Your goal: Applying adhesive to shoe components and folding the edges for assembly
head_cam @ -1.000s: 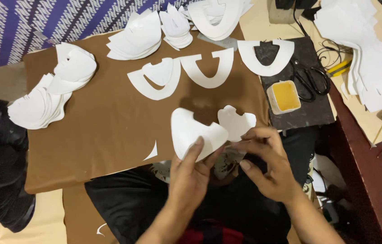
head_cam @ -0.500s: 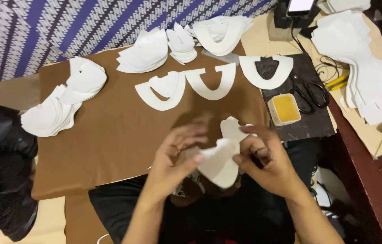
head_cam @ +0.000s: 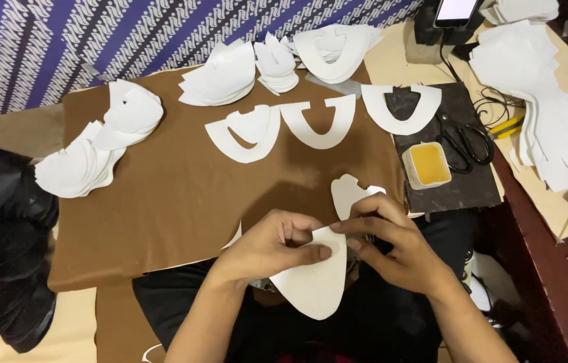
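Both hands pinch one white rounded cut piece (head_cam: 314,282) at its top edge: left hand (head_cam: 274,245) at nine o'clock, right hand (head_cam: 391,242) at three; at twelve o'clock three U-shaped white pieces (head_cam: 317,124) lie on the brown sheet (head_cam: 163,195), a yellow glue tub (head_cam: 426,165) at two
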